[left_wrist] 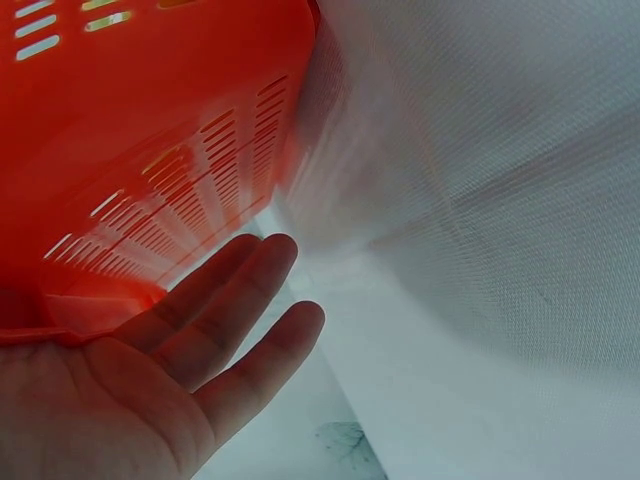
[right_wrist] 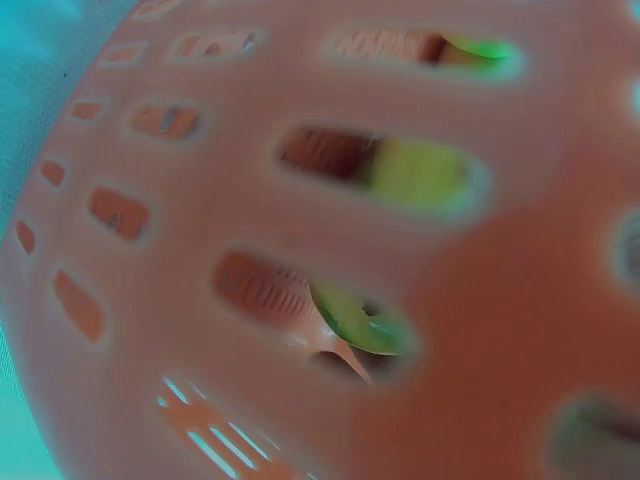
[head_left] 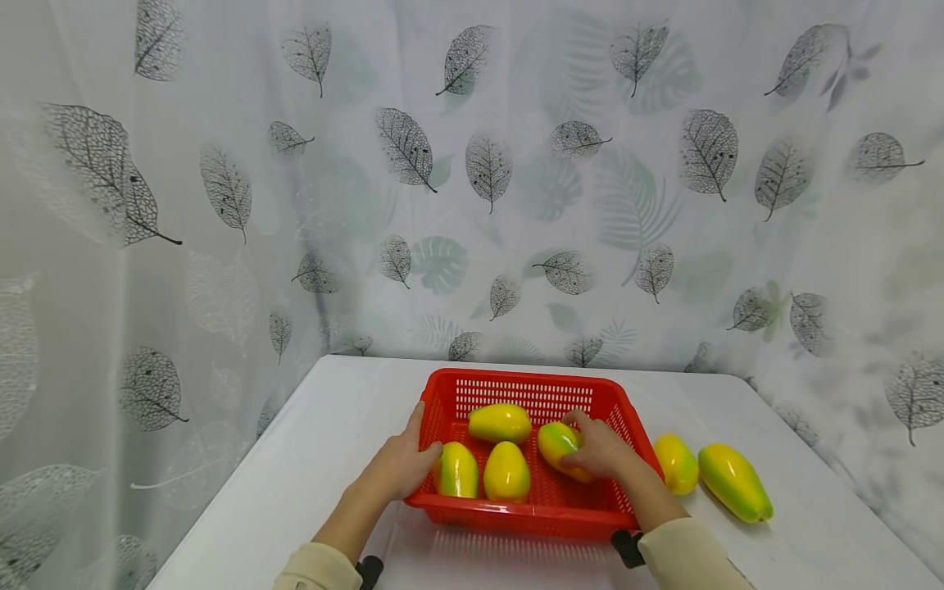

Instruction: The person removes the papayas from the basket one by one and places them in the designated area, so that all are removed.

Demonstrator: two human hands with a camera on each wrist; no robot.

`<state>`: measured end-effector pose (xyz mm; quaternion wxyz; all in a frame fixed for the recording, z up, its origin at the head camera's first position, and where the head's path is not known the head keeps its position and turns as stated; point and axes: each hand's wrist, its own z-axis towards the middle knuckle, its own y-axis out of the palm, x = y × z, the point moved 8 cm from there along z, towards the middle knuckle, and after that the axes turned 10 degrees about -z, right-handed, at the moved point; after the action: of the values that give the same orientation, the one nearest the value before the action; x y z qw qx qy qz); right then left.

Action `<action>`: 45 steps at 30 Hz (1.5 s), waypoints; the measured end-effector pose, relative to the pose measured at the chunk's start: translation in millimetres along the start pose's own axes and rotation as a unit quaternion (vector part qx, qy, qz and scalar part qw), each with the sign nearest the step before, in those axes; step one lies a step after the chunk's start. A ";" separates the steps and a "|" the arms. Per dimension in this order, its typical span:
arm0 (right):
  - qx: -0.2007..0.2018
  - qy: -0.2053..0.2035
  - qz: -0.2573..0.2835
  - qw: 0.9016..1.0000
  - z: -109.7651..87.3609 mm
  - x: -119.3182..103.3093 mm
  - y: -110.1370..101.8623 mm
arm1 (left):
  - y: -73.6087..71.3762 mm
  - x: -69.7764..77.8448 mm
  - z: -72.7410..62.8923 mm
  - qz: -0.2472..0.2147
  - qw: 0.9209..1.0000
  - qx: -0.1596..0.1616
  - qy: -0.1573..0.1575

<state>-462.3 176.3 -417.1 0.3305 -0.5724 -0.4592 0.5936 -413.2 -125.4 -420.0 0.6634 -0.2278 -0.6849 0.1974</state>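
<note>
A red slotted plastic basket (head_left: 531, 521) stands on the white table, with glossy yellow-green papayas in it. My left hand (head_left: 404, 460) grips its left rim, thumb over the inside and fingers outside; in the left wrist view the fingers (left_wrist: 235, 345) stretch beneath the rim. Inside the basket's right half, my right hand (head_left: 601, 448) holds a papaya (head_left: 558, 442) from its right side. Three others lie in the basket: one at the back (head_left: 500, 424), one front left (head_left: 459, 471), one front middle (head_left: 506, 473). The basket wall (right_wrist: 500, 320) hides the right hand in the right wrist view.
Two more papayas lie on the table right of the basket, a shorter one (head_left: 676, 465) close to its wall and a longer one (head_left: 735, 483) beside that. A leaf-printed curtain (head_left: 516, 205) hangs behind the white table (head_left: 295, 459) and along both sides.
</note>
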 end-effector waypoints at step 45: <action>0.044 -0.036 0.040 0.998 -16.5 -19.2 -18.2 | 0.8 -1.2 -0.7 -0.006 1.000 0.001 -0.015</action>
<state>-446.0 168.0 -391.9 0.3144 -0.5537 -0.4206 0.6463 -412.4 -125.4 -421.4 0.6545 -0.2197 -0.6961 0.1972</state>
